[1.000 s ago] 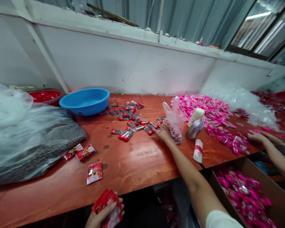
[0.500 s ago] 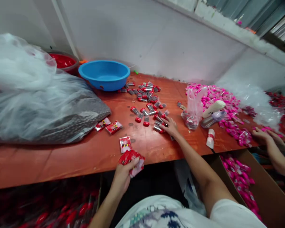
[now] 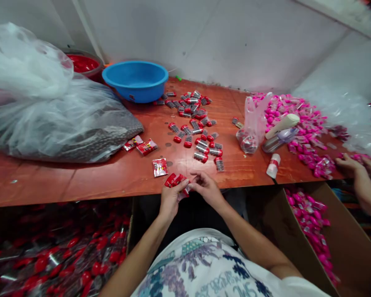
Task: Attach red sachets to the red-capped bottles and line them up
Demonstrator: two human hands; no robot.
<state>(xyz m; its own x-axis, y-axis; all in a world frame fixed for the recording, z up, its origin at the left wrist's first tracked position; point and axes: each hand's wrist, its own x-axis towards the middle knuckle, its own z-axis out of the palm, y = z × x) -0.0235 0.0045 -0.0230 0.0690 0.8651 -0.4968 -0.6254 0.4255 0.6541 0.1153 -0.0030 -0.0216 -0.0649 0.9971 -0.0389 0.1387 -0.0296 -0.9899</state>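
Observation:
My left hand (image 3: 170, 201) is closed around a few small red printed packets (image 3: 177, 180) at the table's front edge. My right hand (image 3: 207, 189) has thumb and forefinger curled against the right side of these packets, seemingly pinching an edge; the exact contact is too small to see. One more red packet (image 3: 160, 167) lies flat just beyond my left hand, and two others (image 3: 146, 147) lie by the bulging plastic bag. Past my hands several small clear capsules with red caps and dark contents (image 3: 200, 148) are scattered on the red-brown table (image 3: 136, 181).
A blue basin (image 3: 136, 86) stands near the wall, beside a big plastic bag (image 3: 64, 128) of dark grains. To the right are a small pink bag (image 3: 254, 123), a pink heap (image 3: 297, 107) and a co-worker's hands (image 3: 352, 163). Filled boxes (image 3: 352, 231) sit below the table.
My right hand has drawn back from the capsules to the packets in my left hand. The packets have come up closer together at the table edge. The view has tilted down.

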